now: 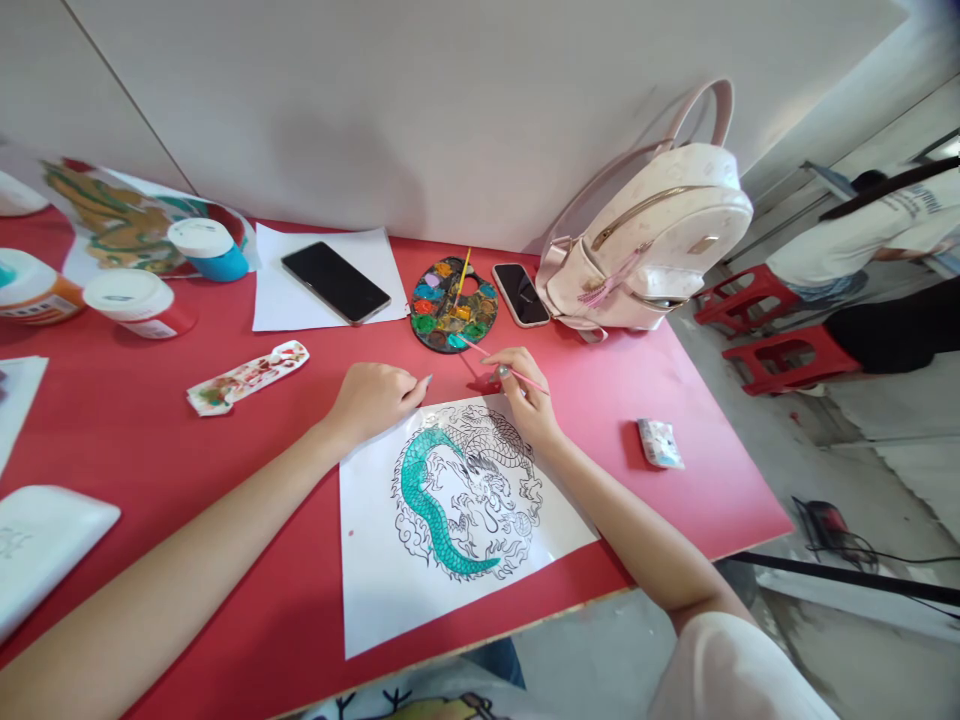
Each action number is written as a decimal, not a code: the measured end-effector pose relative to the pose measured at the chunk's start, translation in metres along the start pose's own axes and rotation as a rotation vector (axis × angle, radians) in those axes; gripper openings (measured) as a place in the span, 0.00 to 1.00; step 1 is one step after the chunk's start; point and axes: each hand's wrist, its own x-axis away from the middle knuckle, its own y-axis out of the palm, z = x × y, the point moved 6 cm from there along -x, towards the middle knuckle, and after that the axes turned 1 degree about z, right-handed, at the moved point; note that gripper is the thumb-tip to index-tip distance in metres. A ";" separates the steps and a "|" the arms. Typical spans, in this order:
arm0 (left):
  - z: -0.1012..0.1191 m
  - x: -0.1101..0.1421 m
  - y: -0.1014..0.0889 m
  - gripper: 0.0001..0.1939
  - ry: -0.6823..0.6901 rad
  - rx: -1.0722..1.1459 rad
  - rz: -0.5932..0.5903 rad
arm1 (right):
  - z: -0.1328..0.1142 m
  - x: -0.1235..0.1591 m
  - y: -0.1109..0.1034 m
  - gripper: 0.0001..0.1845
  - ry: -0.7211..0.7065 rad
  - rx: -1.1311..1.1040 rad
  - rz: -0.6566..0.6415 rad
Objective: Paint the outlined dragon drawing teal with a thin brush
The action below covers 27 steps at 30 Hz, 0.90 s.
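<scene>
My right hand (529,395) is closed around a thin pink paintbrush (480,349). The brush tip reaches the teal paint at the near edge of a round palette (420,338), which carries many colours. My left hand (381,400) rests at the top left corner of a white sheet (367,600), its fingers curled in and nothing seen in them. On the sheet is a line drawing of a dragon (427,500) in a circle. Teal covers its long curved body on the left and bottom; the head and upper right are uncoloured. A yellow brush (465,272) lies across the palette.
Behind are a black phone (336,282) on white paper, a smaller phone (520,294) and a pale backpack (652,240). Paint jars (135,300) stand left, near a paint-stained strip (247,378). A small packet (660,443) lies right. People sit on red stools (787,360) beyond.
</scene>
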 end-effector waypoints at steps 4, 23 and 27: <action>0.001 0.000 -0.001 0.32 -0.012 0.007 -0.014 | -0.003 -0.001 -0.002 0.22 -0.013 -0.032 0.058; 0.002 0.002 -0.002 0.33 0.010 0.029 0.019 | -0.098 0.054 0.016 0.22 -0.814 0.020 -0.185; 0.004 0.002 -0.003 0.33 0.011 0.012 0.011 | -0.093 0.055 0.023 0.24 -0.777 0.077 -0.237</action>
